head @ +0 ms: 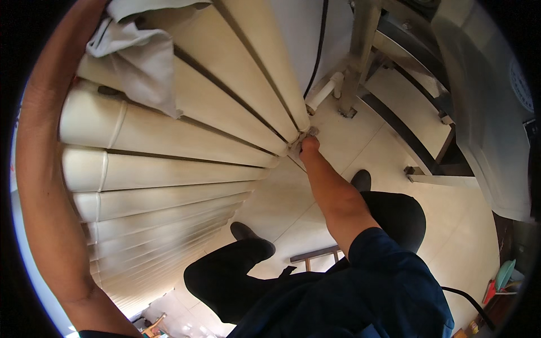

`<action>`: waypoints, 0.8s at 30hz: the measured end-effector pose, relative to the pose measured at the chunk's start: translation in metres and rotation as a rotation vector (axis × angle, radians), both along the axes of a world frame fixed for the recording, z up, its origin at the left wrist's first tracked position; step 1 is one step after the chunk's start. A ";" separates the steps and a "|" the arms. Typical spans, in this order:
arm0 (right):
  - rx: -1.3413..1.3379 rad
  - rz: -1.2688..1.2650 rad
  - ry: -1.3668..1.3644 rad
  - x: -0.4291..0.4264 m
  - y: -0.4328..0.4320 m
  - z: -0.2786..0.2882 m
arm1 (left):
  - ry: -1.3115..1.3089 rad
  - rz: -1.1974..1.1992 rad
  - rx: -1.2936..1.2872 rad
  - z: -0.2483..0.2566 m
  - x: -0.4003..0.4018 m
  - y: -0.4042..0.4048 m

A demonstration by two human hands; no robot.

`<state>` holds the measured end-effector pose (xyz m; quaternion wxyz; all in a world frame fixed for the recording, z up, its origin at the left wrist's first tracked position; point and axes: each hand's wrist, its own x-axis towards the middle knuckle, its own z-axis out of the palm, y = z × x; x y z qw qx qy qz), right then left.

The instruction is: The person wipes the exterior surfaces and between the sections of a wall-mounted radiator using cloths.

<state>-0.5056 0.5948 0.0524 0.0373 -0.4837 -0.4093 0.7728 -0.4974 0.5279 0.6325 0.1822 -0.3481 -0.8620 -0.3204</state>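
My right hand [310,144] grips a crumpled greyish cloth [313,132] at the foot of a cream-coloured column radiator [219,148], close to the tiled floor. My left arm reaches up along the radiator's top at the left edge of the view, and the left hand itself is out of view. Near that forearm, a light grey cloth [143,63] is draped over the radiator's upper end and hangs down across several columns.
A metal-framed stand [401,101] rises from the floor at the right. A white pipe [323,97] and a black cable [319,46] are by the wall beyond the radiator. A low stool [315,255] is behind my legs. Coloured items [503,279] lie at the lower right.
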 end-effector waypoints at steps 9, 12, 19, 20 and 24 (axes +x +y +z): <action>0.107 -0.026 0.257 0.022 -0.032 0.042 | -0.005 -0.044 -0.031 0.007 -0.014 -0.009; 0.257 0.059 0.434 0.030 -0.028 0.108 | 0.034 -0.003 -0.170 0.018 -0.015 -0.017; 0.641 0.160 0.817 0.034 -0.005 0.328 | 0.965 -0.025 -0.491 0.025 -0.062 -0.030; 0.746 0.144 0.927 0.026 0.000 0.355 | 1.107 -0.031 -0.560 0.024 -0.066 -0.035; 0.921 0.168 1.224 0.012 0.026 0.435 | 0.042 -0.078 -0.232 0.026 -0.031 -0.028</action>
